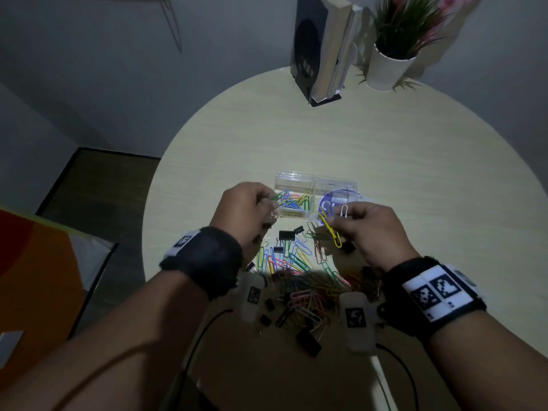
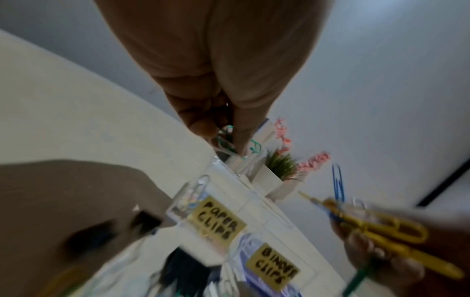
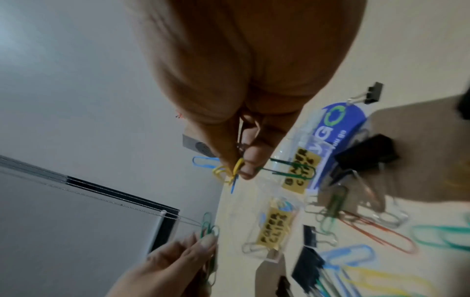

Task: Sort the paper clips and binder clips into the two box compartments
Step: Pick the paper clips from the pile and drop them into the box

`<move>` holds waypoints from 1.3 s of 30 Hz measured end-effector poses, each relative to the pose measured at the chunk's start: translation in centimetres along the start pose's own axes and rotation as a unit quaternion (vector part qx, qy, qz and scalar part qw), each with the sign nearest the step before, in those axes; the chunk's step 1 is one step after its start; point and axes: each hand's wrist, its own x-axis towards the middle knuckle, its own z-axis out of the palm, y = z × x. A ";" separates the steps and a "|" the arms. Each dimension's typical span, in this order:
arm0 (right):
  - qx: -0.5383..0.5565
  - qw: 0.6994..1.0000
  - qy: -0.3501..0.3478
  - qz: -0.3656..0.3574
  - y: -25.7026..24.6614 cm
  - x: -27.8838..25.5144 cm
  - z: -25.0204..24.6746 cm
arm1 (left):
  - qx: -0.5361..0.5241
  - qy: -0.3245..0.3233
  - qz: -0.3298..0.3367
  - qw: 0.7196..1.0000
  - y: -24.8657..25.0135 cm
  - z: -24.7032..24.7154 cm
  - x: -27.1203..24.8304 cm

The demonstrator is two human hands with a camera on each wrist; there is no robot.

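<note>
dim room, head view dark toward its corners with wide-angle bending at the edges, hard shadow over the near table (image 1: 385, 179), both wrist views brighter, smeared by motion blur

Box (image 1: 314, 185): clear glossy plastic (gold paper-like labels (image 2: 216, 220)). Paper clips (image 1: 289, 259): smooth coloured coating over wire. Binder clips (image 1: 286, 235): matt black, shiny wire handles. Table (image 1: 385, 161): pale wood-look, smooth. Wristbands (image 1: 207, 259): black cloth.

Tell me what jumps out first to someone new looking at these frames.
The heap of coloured paper clips and black binder clips on the round table between the wrists. Past it, the clear two-compartment box, its left side already holding paper clips. Left hand and right hand each pinch paper clips in front of it.
</note>
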 end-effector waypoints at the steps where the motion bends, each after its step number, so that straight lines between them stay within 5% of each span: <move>1: 0.023 1.000 0.001 0.001 -0.7 0.2 0.1 | 0.019 0.006 0.009 1.000 0.6 0.4 1.1; 9: 0.021 0.999 -0.008 -0.047 -4.4 3.4 1.1 | 0.176 -0.040 0.014 0.983 1.9 2.7 4.7; 14: -0.105 0.989 0.008 -0.108 -4.6 6.3 3.6 | 0.053 0.076 0.004 0.996 0.0 0.5 3.1; 16: -0.239 0.960 0.000 -0.145 -4.0 7.4 4.8 | 0.002 0.103 -0.019 0.995 -1.3 -0.6 1.8; 19: -0.433 0.879 -0.034 -0.195 -3.2 8.4 6.2 | -0.008 0.102 -0.037 0.994 -3.2 -1.6 -0.1; 23: -0.553 0.799 -0.080 -0.221 -2.3 8.9 7.1 | 0.022 0.085 -0.054 0.995 -4.9 -1.6 -1.9; 25: -0.556 0.795 -0.087 -0.225 -2.4 8.7 7.0 | 0.028 0.069 -0.057 0.996 -5.5 -1.1 -2.5; 27: -0.512 0.827 -0.081 -0.216 -2.9 8.1 6.3 | 0.040 0.044 -0.055 0.997 -6.3 -0.5 -3.0; 31: -0.390 0.881 0.016 -0.269 -2.3 4.8 3.4 | 0.181 -0.019 0.099 0.978 -7.4 0.9 -4.5; 35: -0.474 0.850 -0.068 -0.218 3.1 1.8 2.2 | 0.335 -0.138 0.150 0.920 -7.6 1.7 -5.0; 39: -0.581 0.770 -0.083 -0.248 7.8 1.7 3.1 | 0.383 -0.149 0.188 0.892 -7.8 1.9 -5.2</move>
